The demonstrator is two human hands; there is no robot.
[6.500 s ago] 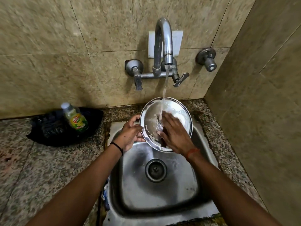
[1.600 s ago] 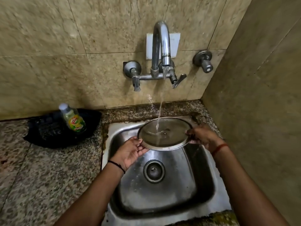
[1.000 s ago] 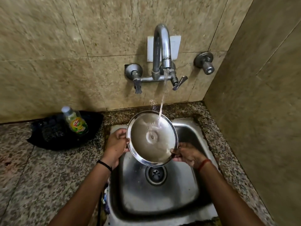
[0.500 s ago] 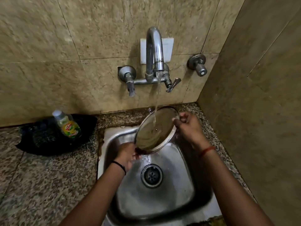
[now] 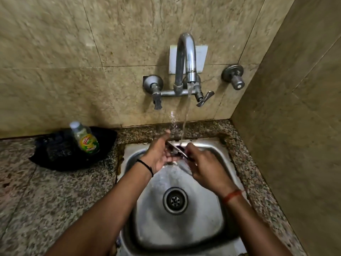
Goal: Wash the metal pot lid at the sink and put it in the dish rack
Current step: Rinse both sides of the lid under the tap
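From the head camera, the round stainless-steel pot lid [image 5: 177, 150] is held nearly edge-on to the lens, so only a thin bright sliver of its rim shows, running from upper left to lower right between the two hands, above the back part of the square stainless-steel sink [image 5: 212, 218]. The left hand [image 5: 158, 154] lies against the lid's left face with its fingers stretched out and up, palm turned toward the metal, supporting rather than clenching. The right hand [image 5: 201, 161] is on the opposite side, its fingers curled over the lid's lower right edge and pinching it. A thin stream of water [image 5: 186, 115] falls from the curved chrome wall tap [image 5: 185, 58] and strikes the lid's upper edge just between the hands. The sink's round drain [image 5: 175, 200] sits well below and nearer the person. On the speckled granite counter [image 5: 55, 191] to the left, a small green-labelled bottle of dish liquid [image 5: 85, 139] stands on a black cloth [image 5: 60, 154]. No dish rack is in view, so its direction cannot be told. In my judgement rinsing is under way, and the coming move turns on the right hand's pinch on the rim: the lid's flat plane stands upright between the palms, both hands equally close.
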